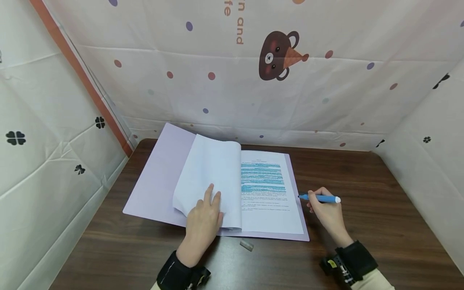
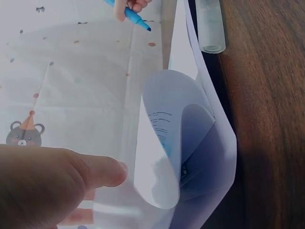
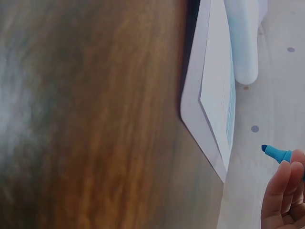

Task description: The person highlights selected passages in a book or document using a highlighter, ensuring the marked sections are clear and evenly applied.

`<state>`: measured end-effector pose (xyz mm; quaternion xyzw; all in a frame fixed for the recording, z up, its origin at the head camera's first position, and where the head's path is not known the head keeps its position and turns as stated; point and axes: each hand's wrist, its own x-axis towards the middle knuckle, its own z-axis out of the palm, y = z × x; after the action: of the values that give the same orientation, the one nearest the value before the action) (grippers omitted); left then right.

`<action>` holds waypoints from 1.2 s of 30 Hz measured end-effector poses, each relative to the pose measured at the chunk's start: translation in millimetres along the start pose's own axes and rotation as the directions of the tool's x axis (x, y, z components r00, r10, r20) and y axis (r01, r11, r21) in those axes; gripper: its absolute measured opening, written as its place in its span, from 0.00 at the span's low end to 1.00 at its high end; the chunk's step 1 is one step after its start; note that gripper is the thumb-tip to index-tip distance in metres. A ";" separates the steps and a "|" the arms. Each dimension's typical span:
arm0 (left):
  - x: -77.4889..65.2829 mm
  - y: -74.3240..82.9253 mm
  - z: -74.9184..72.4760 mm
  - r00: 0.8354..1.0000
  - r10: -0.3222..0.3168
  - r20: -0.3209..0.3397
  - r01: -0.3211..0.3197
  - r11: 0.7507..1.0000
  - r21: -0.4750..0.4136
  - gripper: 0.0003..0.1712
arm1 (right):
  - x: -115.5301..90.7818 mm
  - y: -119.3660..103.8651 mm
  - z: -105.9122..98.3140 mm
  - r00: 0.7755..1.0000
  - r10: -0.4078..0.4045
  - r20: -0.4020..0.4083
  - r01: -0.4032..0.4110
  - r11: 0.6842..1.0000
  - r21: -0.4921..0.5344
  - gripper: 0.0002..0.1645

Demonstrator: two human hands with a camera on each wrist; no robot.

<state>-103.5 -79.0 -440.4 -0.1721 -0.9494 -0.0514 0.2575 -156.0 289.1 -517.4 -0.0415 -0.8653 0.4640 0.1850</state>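
Note:
My right hand (image 1: pixel 325 213) pinches a blue marker (image 1: pixel 326 198), uncapped, its dark tip pointing left near the right edge of the lilac folder (image 1: pixel 159 173). In the right wrist view that marker (image 3: pixel 277 153) is apart from the paper. My left hand (image 1: pixel 204 223) rests with fingers extended on the turned-over white pages (image 1: pixel 217 165). These pages curl up along their fold and at the lower left corner. On the right lies a printed sheet (image 1: pixel 266 217), its upper lines highlighted in blue and its lower lines unmarked.
A small translucent grey cap (image 1: pixel 246 245) lies on the dark wooden table (image 1: pixel 282 266), just in front of the folder. Polka-dot and clover-patterned cloth (image 1: pixel 232 96) rises behind the table and on both sides. Each wrist wears a black camera band.

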 end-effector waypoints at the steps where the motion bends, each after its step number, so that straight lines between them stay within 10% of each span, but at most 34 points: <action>1: -0.2 -0.4 -0.8 1.000 0.004 -0.005 -0.004 1.000 0.007 0.30 | 0.0 0.2 0.2 1.000 0.002 0.000 -0.002 1.000 -0.003 0.34; 7: -2.3 -3.5 -5.8 0.998 0.038 -0.058 -0.036 0.999 0.038 0.15 | 0.2 1.2 1.5 1.000 0.014 0.003 -0.014 1.000 -0.008 0.34; 25: -14.4 -3.6 -27.6 0.996 -0.072 0.042 0.072 0.997 0.018 0.16 | -0.2 -2.6 -0.7 1.000 0.005 0.014 -0.005 1.000 -0.008 0.32; 36: -5.9 4.0 -23.2 0.993 0.101 -0.053 -0.105 0.993 -0.062 0.12 | -2.3 -14.2 -2.2 1.000 -0.015 0.000 0.015 0.999 0.035 0.28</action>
<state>-86.4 -81.4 -423.4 -0.2278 -0.9303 -0.0732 0.2778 -151.7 282.3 -505.2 -0.0318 -0.8573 0.4778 0.1892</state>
